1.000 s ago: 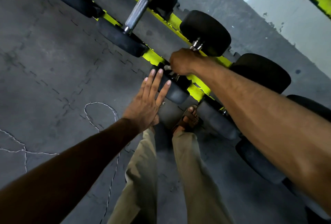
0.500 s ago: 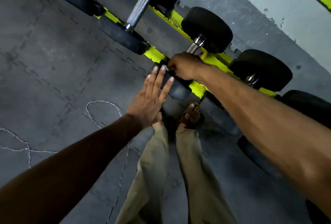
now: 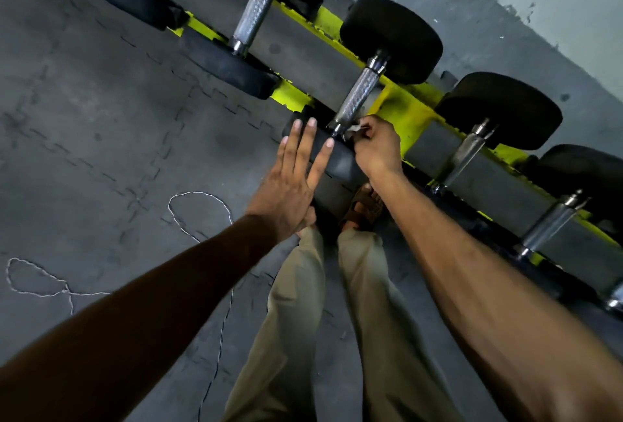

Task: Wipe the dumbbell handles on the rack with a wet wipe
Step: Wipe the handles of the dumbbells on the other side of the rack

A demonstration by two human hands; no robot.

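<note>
Your right hand (image 3: pixel 376 148) has slid down the centre-frame handle (image 3: pixel 359 94), pinching the wet wipe (image 3: pixel 354 127); your left hand (image 3: pixel 290 185) rests flat, fingers straight, on the weight head (image 3: pixel 337 162).

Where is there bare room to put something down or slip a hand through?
Bare floor lies left of the rack, beyond the white cord. A hand likely fits between the nearest handle and the next handle. Crowded at that handle's near end, where left hand and right hand with the wipe meet.
</note>
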